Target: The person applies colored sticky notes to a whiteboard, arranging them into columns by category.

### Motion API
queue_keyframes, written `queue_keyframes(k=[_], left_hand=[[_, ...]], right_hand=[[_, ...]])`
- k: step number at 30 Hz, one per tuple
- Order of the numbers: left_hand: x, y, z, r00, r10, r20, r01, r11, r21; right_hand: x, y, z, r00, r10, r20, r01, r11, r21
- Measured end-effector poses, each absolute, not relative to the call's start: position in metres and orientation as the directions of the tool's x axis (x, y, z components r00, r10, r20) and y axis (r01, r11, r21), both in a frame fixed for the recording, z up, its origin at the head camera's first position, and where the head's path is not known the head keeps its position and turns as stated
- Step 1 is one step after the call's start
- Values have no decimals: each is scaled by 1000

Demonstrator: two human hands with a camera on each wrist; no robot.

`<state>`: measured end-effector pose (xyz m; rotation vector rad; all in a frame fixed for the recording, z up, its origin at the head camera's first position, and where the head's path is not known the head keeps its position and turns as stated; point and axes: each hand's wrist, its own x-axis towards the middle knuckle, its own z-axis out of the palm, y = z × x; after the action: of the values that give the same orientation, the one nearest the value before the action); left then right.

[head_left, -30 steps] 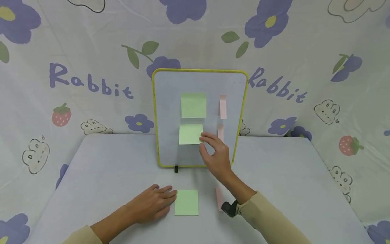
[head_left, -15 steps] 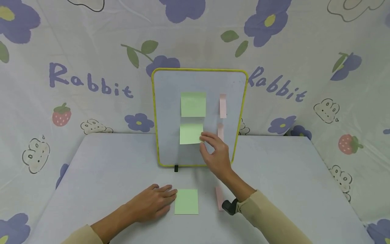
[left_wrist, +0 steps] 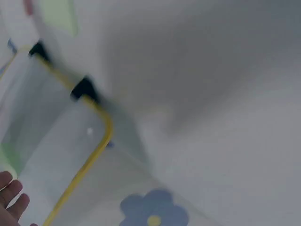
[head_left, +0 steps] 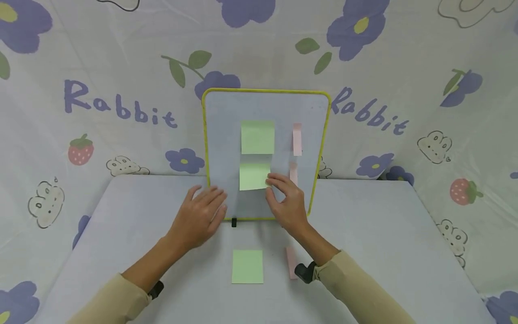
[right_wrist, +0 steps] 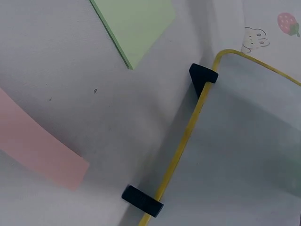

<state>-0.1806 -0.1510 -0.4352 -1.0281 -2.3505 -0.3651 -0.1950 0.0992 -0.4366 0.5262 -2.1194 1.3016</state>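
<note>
Two green sticky notes are on a yellow-edged whiteboard (head_left: 222, 148), one above the other. My right hand (head_left: 288, 204) pinches the lower sticky note (head_left: 255, 174) at its lower right corner, between thumb and fingers. That corner lifts slightly, so the bottom edge slants. The upper sticky note (head_left: 257, 137) lies on the board above it. In front of the board's lower left corner, my left hand (head_left: 198, 218) hangs in the air with its fingers extended, holding nothing. In the left wrist view, fingertips of the left hand (left_wrist: 11, 195) show near the board.
A green sticky-note pad (head_left: 247, 267) lies on the white table (head_left: 364, 234), with a pink strip pad (head_left: 291, 262) to its right. Two pink strips, an upper strip (head_left: 297, 139) and a partly covered lower strip (head_left: 293, 173), hang on the board. Black feet (right_wrist: 142, 201) support the board.
My left hand has left its place beside the green pad on the table and risen forward to the board's lower left. The right hand keeps its pinch; the note's bottom edge slants more.
</note>
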Motion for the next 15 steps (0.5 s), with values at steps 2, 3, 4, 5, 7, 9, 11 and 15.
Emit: queue_keyframes(k=[2,3,4,5,7,9,11,15], left_hand=[[-192,-146,-423,-549,573,609,725,688,6],[-196,-144,-419,-543,580,608,722,691,-14],[-200,-141,-416,-538,596,597,721,692,-41],[-204,-139,-414,-533,614,582,720,690,-68],[-209,-134,-412,-528,646,551,718,686,-116],[-213,-130,-412,-535,664,523,710,688,-147],[-216,-126,-413,-546,670,503,699,695,-168],[-220,-122,-416,-581,670,461,669,717,-198]], right_hand=[[-195,99,-437,-751,-25,660,-599,444,-666],[-196,100,-438,-752,-25,658,-598,445,-666],[-196,100,-438,-754,-26,656,-596,448,-667],[-197,100,-438,-756,-26,654,-592,451,-668],[-197,100,-439,-758,-26,652,-588,460,-666],[-197,100,-439,-759,-27,651,-584,470,-662],[-198,100,-439,-758,-29,651,-584,474,-659],[-198,100,-440,-758,-40,651,-585,483,-652]])
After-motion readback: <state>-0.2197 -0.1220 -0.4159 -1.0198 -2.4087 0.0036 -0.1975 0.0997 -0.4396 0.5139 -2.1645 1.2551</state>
